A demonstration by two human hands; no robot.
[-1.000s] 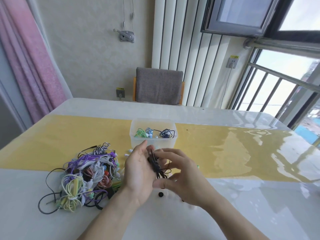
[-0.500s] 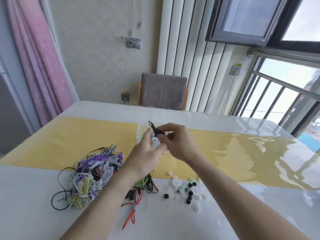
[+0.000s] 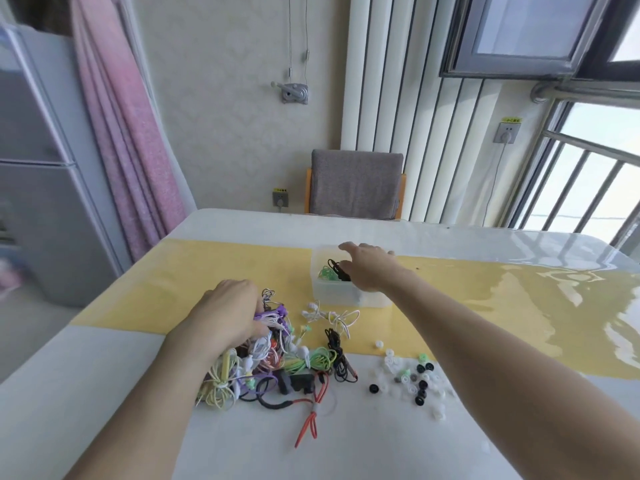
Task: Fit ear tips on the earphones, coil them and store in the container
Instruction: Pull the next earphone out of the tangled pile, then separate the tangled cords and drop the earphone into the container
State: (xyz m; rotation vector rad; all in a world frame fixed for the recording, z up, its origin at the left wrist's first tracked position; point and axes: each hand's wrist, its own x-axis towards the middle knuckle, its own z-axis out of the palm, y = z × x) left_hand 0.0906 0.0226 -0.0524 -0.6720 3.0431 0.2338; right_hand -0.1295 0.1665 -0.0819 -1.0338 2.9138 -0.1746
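A clear plastic container (image 3: 334,296) stands on the yellow strip of the table. My right hand (image 3: 369,268) hovers over it with fingers stretched out. A coiled black earphone (image 3: 336,268) lies inside on a green coil, right at the hand's thumb side. My left hand (image 3: 227,317) sits on top of the tangled pile of earphones (image 3: 249,365) at the near left, its fingers curled down into the purple and white cables. Loose white earphones (image 3: 330,317), a black set (image 3: 338,356) and a green set (image 3: 320,360) lie between pile and container. Several ear tips (image 3: 412,381) are scattered at the right.
An orange-red cable (image 3: 311,419) trails toward the near table edge. A grey chair (image 3: 356,185) stands behind the far edge. A fridge (image 3: 38,168) and a pink curtain (image 3: 128,140) are at the left, window bars at the right.
My right hand carried the black coil forward into the container. My left hand let go of it and dropped back onto the tangled pile. The camera tilted up.
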